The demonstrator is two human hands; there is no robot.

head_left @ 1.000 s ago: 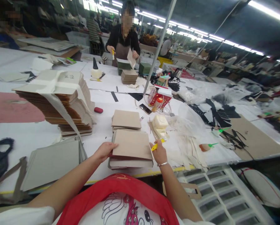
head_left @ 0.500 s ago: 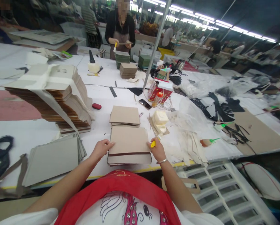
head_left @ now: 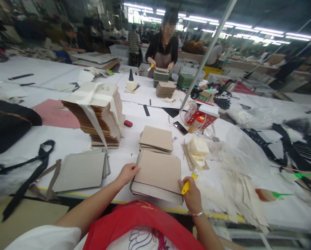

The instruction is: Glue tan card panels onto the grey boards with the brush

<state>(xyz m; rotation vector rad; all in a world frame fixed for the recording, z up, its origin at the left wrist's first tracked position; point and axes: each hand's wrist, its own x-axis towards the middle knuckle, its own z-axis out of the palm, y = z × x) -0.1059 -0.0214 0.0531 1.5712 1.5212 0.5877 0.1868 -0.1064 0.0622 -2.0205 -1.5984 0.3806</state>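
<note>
My left hand (head_left: 129, 172) pinches the left edge of a beige cardboard sheet (head_left: 159, 170) on the pile before me. My right hand (head_left: 193, 196) is closed around a yellow-handled brush (head_left: 186, 188), its fingertips at the sheet's right edge. Beneath the sheet a paler grey board (head_left: 155, 192) shows along the near side. Just beyond lies a second pile of cardboard pieces (head_left: 157, 138). Right of the piles, a cream-coloured block-like container (head_left: 198, 147) rests on a scrap of board, close to the brush's bristles.
Left stands a tall strapped cardboard stack (head_left: 93, 111), with grey boards (head_left: 80, 170) in front. A phone (head_left: 180, 127), a red box (head_left: 202, 116) and a slanted pole (head_left: 209, 55) are beyond. Cloth strips (head_left: 244, 194) lie right. Across the table a person (head_left: 162, 48) holds another brush.
My view has swung left, so everything sits further right in the picture. Both hands remain at the sheet's edges. The person opposite has lowered their hands to the green-edged pile.
</note>
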